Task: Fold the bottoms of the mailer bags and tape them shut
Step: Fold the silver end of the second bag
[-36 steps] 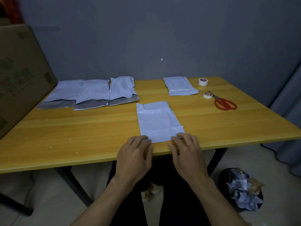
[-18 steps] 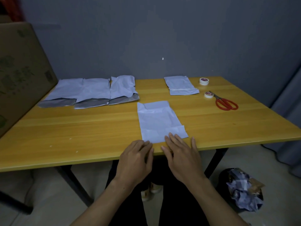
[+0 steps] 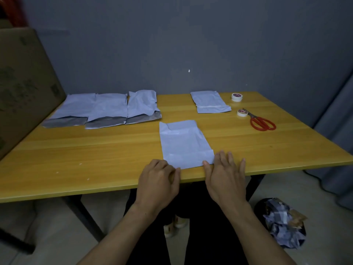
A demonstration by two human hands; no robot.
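Mailer bag (image 3: 184, 144) is laid flat at center-low of frame on table (image 3: 95, 155), long axis running up-frame, near edge close to table's front edge; a faint fold line is seen across its near end. L hand (image 3: 158, 184) is parked at bag's lower-left corner, knuckles up, fingers bent; whether the corner is pinched or only touched can't be told. R hand (image 3: 225, 180) is opened flat, fingers straight and spread on the tabletop just right of bag's lower-right corner, thumb touching bag's near edge. Three more bags (image 3: 107, 109) are lined up side by side at upper left, gray flaps facing down-frame. One bag w/ a tape strip (image 3: 209, 101) is placed upper right of center. Right of it: 2 tape rolls (image 3: 237, 97) (image 3: 242, 112) and red scissors (image 3: 262, 122), scissors touching the nearer roll. Cardboard box (image 3: 24, 88) is seen at left edge; bin of scraps (image 3: 282, 224) on floor, lower right.
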